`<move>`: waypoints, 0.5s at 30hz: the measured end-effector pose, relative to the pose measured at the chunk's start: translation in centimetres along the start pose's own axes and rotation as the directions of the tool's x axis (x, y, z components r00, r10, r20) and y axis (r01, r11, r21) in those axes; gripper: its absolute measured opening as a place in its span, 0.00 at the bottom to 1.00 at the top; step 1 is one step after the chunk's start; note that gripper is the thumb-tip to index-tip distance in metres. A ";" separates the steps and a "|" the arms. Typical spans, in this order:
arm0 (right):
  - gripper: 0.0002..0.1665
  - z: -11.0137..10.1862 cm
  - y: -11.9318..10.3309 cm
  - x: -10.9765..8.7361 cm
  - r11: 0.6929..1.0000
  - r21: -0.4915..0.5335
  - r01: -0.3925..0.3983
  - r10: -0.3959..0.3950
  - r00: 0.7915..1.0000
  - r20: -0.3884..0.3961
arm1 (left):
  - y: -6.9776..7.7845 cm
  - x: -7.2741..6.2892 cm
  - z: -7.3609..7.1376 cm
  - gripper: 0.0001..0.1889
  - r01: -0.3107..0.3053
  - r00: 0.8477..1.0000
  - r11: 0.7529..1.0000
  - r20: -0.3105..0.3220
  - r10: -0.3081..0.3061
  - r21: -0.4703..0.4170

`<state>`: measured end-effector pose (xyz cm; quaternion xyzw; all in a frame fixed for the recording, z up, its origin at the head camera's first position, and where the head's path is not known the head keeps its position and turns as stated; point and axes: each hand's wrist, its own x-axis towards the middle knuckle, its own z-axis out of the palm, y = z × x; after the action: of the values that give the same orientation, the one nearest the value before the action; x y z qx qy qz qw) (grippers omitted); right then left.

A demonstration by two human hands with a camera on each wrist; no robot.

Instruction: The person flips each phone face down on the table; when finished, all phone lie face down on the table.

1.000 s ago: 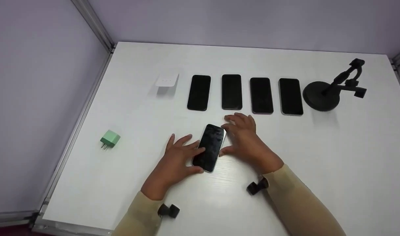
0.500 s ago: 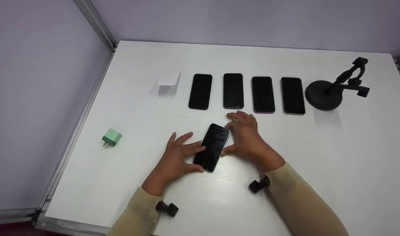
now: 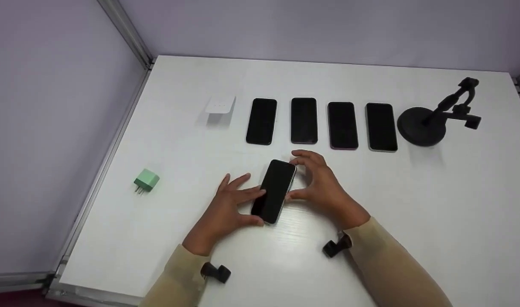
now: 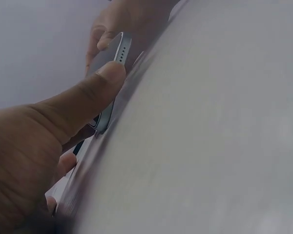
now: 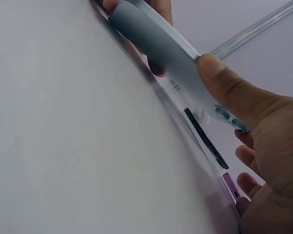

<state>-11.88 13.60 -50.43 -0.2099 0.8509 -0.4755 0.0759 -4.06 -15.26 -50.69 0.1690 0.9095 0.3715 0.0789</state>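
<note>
A smartphone (image 3: 273, 194) with a black screen facing up is held between both hands, its top tilted to the right in the head view. My left hand (image 3: 223, 213) holds the lower left part, thumb at the bottom edge and a finger reaching onto the screen's side. On the other side, my right hand (image 3: 326, 183) has its thumb on the long edge and a finger at the top right corner. The right wrist view shows the phone's pale blue back (image 5: 161, 48) and round camera lenses (image 5: 229, 118), raised off the table.
Several dark phones lie in a row behind the hands, from the leftmost phone (image 3: 261, 121) to the rightmost phone (image 3: 381, 127). A black stand (image 3: 422, 127) is at the right, a white bent holder (image 3: 220, 105) at the back left. A green plug adapter (image 3: 146, 180) lies at the left.
Pale reflections on the held phone's screen have gone, leaving it plain black. The phone's top end swung slightly right, then back left, with the right hand. Both hands keep hold of it.
</note>
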 end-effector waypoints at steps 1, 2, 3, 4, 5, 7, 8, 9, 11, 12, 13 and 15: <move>0.48 0.0 0.0 0.0 1.000 0.004 0.007 -0.007 1.000 -0.001 | 0.0 0.0 0.0 0.43 -0.003 1.000 1.000 0.000 0.003 0.001; 0.48 0.0 0.0 0.0 1.000 0.008 0.014 -0.014 1.000 -0.003 | 0.0 0.0 0.0 0.43 -0.006 1.000 1.000 0.000 0.006 -0.001; 0.49 0.0 0.0 0.0 1.000 0.010 0.022 -0.022 1.000 -0.008 | 0.0 0.0 0.0 0.43 -0.008 1.000 1.000 0.000 0.008 0.000; 0.49 0.0 0.0 0.0 1.000 0.013 0.028 -0.027 1.000 -0.011 | 0.0 0.0 -0.1 0.42 -0.013 1.000 1.000 -0.001 0.013 0.000; 0.50 0.1 0.1 0.0 0.999 0.015 0.032 -0.031 0.999 -0.013 | 0.0 -0.1 -0.1 0.42 -0.016 1.000 1.000 0.000 0.016 -0.001; 0.51 0.1 0.1 0.1 0.999 0.020 0.037 -0.037 0.999 -0.016 | 0.0 -0.1 -0.1 0.42 -0.024 1.000 1.000 0.001 0.024 -0.001; 0.51 0.1 0.2 0.1 0.999 0.021 0.040 -0.040 0.999 -0.018 | 0.0 -0.1 -0.1 0.42 -0.027 1.000 1.000 0.003 0.027 -0.002; 0.51 0.1 0.2 0.1 0.999 0.021 0.039 -0.039 0.999 -0.019 | 0.0 -0.1 -0.1 0.41 -0.031 1.000 1.000 0.003 0.031 -0.002; 0.52 0.2 0.1 0.2 0.999 0.021 0.038 -0.038 0.999 -0.022 | 0.0 -0.1 -0.1 0.41 -0.035 0.999 0.999 0.004 0.035 -0.007; 0.52 0.2 0.1 0.2 0.999 0.020 0.039 -0.038 0.999 -0.024 | 0.0 -0.1 0.0 0.40 -0.038 0.999 0.999 0.004 0.038 -0.008; 0.52 0.2 0.0 0.2 0.999 0.019 0.040 -0.039 0.999 -0.025 | -0.1 -0.1 0.0 0.40 -0.043 0.999 0.999 0.006 0.043 -0.007; 0.53 0.4 -0.1 0.2 0.999 0.015 0.041 -0.041 0.999 -0.027 | 0.0 -0.1 0.0 0.40 -0.055 0.998 0.998 0.009 0.056 -0.010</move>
<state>-11.95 13.19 -50.55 -0.2205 0.8437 -0.4862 0.0564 -3.96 -15.31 -50.75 0.1956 0.9023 0.3770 0.0737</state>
